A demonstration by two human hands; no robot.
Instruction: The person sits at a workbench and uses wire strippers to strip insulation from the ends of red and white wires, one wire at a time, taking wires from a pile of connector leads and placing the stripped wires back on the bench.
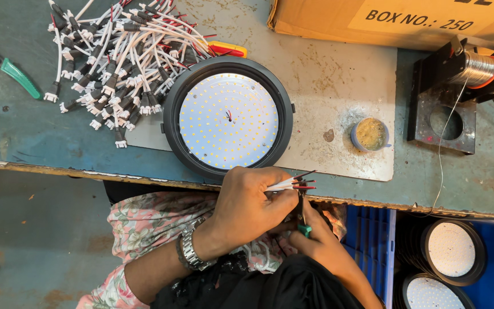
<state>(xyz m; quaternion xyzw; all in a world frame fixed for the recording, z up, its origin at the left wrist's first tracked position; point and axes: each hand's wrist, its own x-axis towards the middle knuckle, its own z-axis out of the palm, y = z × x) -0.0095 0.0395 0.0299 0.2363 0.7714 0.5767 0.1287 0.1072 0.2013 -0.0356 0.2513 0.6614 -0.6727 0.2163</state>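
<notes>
At the far left of the worktop [24, 137] lie green-handled pliers [12, 71]. Just right of them sprawls a pile of short cable pieces [115, 57] with white plugs, red and white strands tangled together, its edge touching the round lamp [228, 119]. That lamp sits face up on a grey mat [327, 80], black rim around a white disc dotted with small yellow points.

Below the lamp's near rim, your left hand [250, 203] has its grip closed around a thin bundle of wires [293, 183], white, red and black, the ends poking out to the right over the worktop edge. A metal watch [191, 250] sits on that wrist. Your right hand [318, 237] comes up from below, its grip closed on a small green-handled cutter [302, 214], the tip touching the wires.

Farther right stands a small round tin [370, 134], then a black stand with a solder spool [475, 68], a cardboard box [395, 20] behind. Under the worktop at right, 2 more lamps [451, 250] rest in a blue crate [373, 240].
</notes>
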